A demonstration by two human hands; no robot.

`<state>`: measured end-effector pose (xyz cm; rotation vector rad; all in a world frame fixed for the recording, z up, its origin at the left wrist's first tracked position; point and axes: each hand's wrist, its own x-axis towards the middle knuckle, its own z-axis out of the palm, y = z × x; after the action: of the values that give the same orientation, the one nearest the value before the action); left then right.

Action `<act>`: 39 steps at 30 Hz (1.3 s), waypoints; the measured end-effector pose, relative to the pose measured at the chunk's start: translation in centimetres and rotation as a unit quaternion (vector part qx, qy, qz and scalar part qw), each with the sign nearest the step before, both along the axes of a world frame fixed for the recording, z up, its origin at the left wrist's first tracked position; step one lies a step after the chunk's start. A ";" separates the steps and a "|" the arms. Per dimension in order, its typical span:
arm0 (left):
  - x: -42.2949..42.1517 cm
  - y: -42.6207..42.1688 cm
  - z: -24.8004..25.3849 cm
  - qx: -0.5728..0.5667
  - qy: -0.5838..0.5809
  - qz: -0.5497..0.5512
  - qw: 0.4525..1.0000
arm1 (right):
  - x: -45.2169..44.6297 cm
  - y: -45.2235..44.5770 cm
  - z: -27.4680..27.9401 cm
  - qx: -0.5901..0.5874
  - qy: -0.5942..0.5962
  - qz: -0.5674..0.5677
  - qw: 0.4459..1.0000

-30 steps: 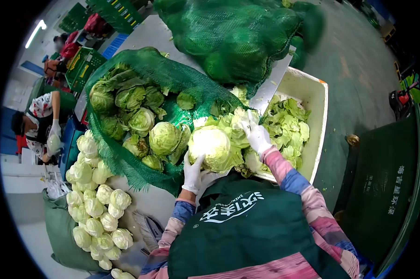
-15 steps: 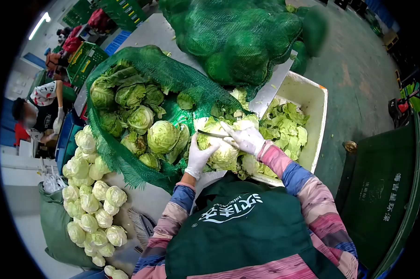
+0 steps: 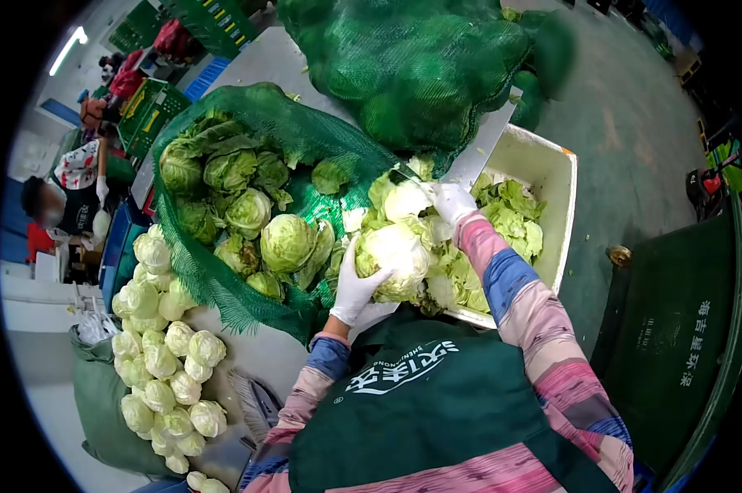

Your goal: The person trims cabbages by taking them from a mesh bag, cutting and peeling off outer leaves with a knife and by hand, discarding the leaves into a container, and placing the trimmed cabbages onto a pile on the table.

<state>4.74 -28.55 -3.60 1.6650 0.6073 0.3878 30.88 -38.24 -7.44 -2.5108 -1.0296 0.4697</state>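
Observation:
My left hand [image 3: 356,283], in a white glove, grips a pale green cabbage [image 3: 397,260] from its left side. My right hand [image 3: 453,202], also gloved, is closed on a knife [image 3: 407,172]; its thin blade points up and left beyond the cabbage. A pale outer leaf [image 3: 407,200] hangs by the right fingers, just above the cabbage; whether it is still attached I cannot tell. Left of my hands, a green mesh bag [image 3: 186,261] lies open with several leafy cabbages [image 3: 289,242] inside.
A white foam box [image 3: 558,193] of loose leaves [image 3: 514,222] stands at the right. Trimmed cabbages [image 3: 159,359] are piled at the left. Behind lies a full mesh bag [image 3: 404,66]. A green bin [image 3: 675,345] stands far right; a co-worker [image 3: 79,193] is far left.
My right hand has moved up and right with the knife, away from the cabbage's top. A leaf has come away upward, baring more of the pale head. My left hand stays on the cabbage.

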 end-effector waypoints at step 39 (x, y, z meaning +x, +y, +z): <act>5.1 0.4 0.8 0.292 0.141 -0.163 0.932 | -7.4 -6.3 5.8 0.069 -0.077 0.173 0.979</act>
<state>9.87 -28.17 -2.82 2.3806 0.4281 0.0830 23.46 -44.55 -1.64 -2.2803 -1.5163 0.2881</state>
